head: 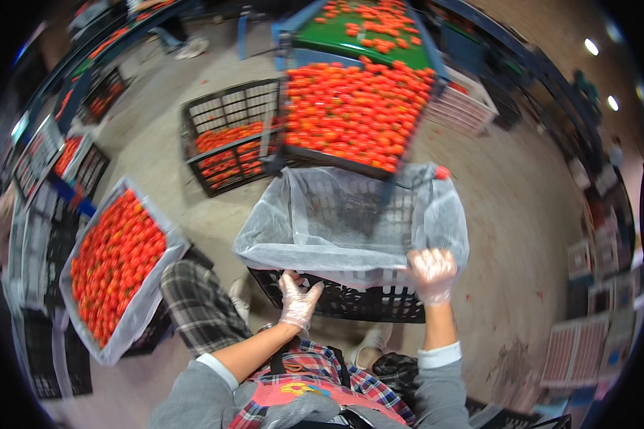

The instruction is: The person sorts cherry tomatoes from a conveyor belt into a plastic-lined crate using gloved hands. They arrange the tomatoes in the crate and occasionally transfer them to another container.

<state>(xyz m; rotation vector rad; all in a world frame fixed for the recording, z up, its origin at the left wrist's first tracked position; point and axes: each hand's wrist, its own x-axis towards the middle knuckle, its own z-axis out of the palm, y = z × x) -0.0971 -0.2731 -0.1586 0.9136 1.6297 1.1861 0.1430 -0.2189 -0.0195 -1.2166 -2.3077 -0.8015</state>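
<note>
Before me stands a black plastic crate (354, 300) with a thin white liner (322, 257) folded over its rim; no tomatoes show inside. My left hand (299, 301), in a clear plastic glove, grips the crate's near wall left of its middle. At the near right corner, my gloved right hand (432, 272) is closed on the liner and rim. One red tomato (442, 172) lies at the liner's far right corner. Just beyond the crate, small red tomatoes (354, 115) fill the end of a chute below a green conveyor belt (311, 35).
A lined crate heaped with tomatoes (118, 268) stands to my left. A black crate partly filled with tomatoes (231, 139) is left of the chute, and a white crate (461, 110) right of it. Stacked crates (574, 348) stand at far right. A person's shoe (192, 48) shows at upper left.
</note>
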